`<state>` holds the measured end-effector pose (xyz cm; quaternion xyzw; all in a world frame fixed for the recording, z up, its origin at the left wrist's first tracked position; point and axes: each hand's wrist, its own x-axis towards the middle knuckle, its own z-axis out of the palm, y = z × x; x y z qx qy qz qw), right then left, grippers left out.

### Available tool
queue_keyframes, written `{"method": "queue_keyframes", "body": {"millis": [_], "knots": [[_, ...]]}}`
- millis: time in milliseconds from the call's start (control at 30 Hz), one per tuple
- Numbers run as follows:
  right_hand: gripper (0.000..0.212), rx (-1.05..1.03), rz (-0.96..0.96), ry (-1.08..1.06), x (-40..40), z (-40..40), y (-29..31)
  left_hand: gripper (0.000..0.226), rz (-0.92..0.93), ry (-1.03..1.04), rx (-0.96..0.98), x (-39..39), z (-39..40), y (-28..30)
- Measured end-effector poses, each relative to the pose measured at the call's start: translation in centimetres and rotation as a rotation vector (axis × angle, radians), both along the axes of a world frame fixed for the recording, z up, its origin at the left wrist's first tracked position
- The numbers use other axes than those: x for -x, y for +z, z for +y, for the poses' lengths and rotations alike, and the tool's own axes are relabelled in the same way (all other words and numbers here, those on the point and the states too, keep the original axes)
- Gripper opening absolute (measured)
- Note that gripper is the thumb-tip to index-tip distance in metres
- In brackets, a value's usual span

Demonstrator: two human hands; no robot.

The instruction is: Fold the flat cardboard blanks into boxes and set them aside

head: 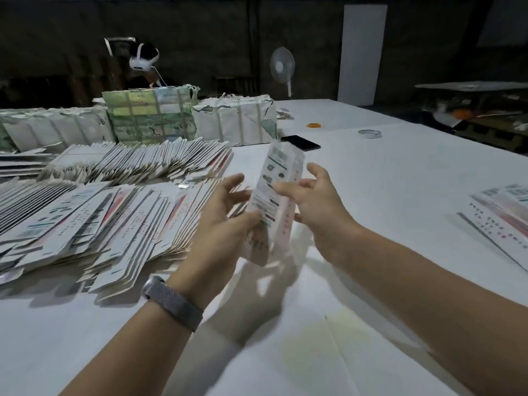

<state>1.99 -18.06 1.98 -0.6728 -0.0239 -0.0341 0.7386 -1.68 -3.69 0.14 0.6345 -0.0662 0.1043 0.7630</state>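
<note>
A long white printed cardboard box (275, 192), partly opened into a tube, stands nearly upright above the white table (371, 172). My left hand (223, 221) holds its lower left side, thumb on the front panel. From the right, my right hand (311, 201) pinches its middle with thumb and forefinger, the other fingers spread. Flat blanks (94, 221) lie fanned in a big pile on the left, with a second row (143, 164) behind it. A few finished pieces (500, 215) lie at the right edge.
Wrapped bundles of blanks (148, 115) stand at the back left. A black phone (301, 142), a tape roll (370, 134) and orange rubber bands (315, 125) lie further back. Another person wearing a headset (144, 60) sits behind the bundles. A fan (282, 65) stands beyond the table.
</note>
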Motion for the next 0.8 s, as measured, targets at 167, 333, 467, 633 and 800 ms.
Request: {"method": "queue_keyframes", "body": {"millis": [167,333,467,633,800], "knots": [[0.081,-0.240,-0.016,-0.039,0.4,-1.5,-1.5,0.066,0.039,-0.116,-0.111,0.2,-0.9,-1.0],[0.051,-0.293,-0.003,0.258,1.9,-0.5,-2.7,0.042,-0.003,-0.221,-0.127,0.6,-1.0,-1.4],[0.039,-0.223,-0.028,0.387,2.4,-0.1,-3.2,0.034,0.008,-0.220,-0.104,0.7,-1.1,-1.5],[0.035,-0.061,-0.143,0.392,3.0,-0.2,-3.1,0.047,0.105,-0.255,0.000,1.0,-1.4,-1.1],[0.037,-0.002,-0.203,0.399,3.3,-0.2,-3.1,0.058,0.260,-0.277,0.090,1.0,-0.7,-0.6]]}}
